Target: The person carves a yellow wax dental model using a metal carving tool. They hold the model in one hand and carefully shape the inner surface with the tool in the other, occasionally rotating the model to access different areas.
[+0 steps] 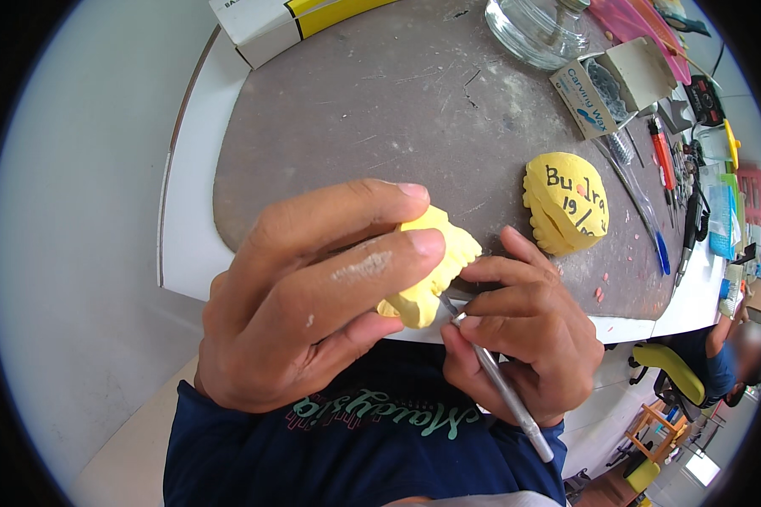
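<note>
My left hand is closed around a yellow dental plaster model, held up over the near edge of the table. Its fingers cover much of the model. In my right hand is a slim metal carving knife, gripped like a pen, its handle slanting down to the right. The knife's blade meets the lower right side of the model; its very tip is hidden. A second yellow dental model, with dark handwriting on its flat face, rests on the table just beyond my right hand.
Grey mat covers the table. Farther right stand an opened wax box, a glass burner, a clear-handled toothbrush and a red knife. A white and yellow box lies far left. Another person sits at right.
</note>
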Available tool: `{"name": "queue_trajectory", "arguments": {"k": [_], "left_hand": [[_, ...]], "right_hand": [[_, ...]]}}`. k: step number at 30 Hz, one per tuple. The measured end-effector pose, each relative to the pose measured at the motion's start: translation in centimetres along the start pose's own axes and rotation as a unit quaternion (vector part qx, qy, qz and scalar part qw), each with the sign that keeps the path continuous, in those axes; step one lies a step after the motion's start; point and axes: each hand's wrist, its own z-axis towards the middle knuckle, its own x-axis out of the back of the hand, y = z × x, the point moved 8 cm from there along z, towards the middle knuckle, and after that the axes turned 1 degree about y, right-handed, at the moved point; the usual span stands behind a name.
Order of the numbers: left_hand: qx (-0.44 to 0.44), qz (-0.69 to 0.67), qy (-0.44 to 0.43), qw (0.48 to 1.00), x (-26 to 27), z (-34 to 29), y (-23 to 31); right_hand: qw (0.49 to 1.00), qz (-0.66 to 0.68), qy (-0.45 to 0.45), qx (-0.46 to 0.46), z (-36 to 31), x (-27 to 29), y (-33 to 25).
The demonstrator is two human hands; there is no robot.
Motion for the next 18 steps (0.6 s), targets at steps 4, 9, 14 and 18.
{"name": "queue_trajectory", "arguments": {"k": [4,9,14,18], "left_hand": [[-0.004,0.0,0.005,1.0,0.0,0.0,0.1],[0.005,-0.008,0.013,1.0,-0.2,0.0,0.2],[0.005,-0.025,0.015,1.0,-0.2,-0.1,0.2],[-0.005,-0.006,0.006,1.0,-0.2,-0.1,0.2]], "right_hand": [[1.0,-0.002,0.004,0.009,0.0,0.0,-0.1],[1.0,-0.01,-0.001,0.016,-0.1,-0.2,-0.1],[0.999,-0.005,0.032,0.01,-0.5,0.3,-0.1],[0.999,0.001,0.045,-0.014,-1.1,0.9,0.1]]}}
